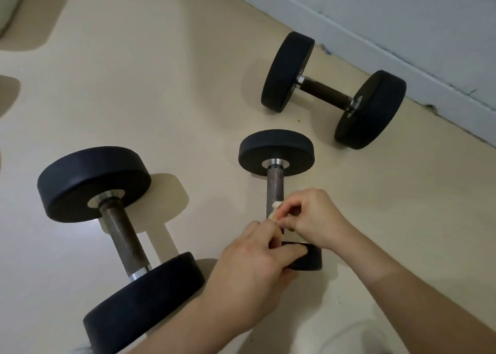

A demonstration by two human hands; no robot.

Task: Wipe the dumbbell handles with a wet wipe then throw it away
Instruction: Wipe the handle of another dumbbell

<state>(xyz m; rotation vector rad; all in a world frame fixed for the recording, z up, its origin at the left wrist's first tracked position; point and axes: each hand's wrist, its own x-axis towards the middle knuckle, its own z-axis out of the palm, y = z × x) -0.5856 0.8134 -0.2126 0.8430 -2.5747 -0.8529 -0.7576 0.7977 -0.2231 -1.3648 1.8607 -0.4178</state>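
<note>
The wet wipe [276, 211], a small crumpled white wad, is pressed against the knurled handle [274, 187] of the middle dumbbell [276, 149], about halfway along the bar. The right grip [314, 215] pinches the wipe between thumb and curled fingertips, nearly closed around it. The left grip [255, 270] is curled at the near end of the same handle, steadying the dumbbell, its thumb lying across the near black weight head and its forefinger reaching up toward the wipe; whether that finger touches the wipe cannot be told. This dumbbell lies on the beige floor [161, 85], pointing away from the person. To its left lies a larger dumbbell [120, 235], well apart. A third dumbbell [327, 93] lies farther off to the right, near the pale wall [402, 10] and its skirting.
</note>
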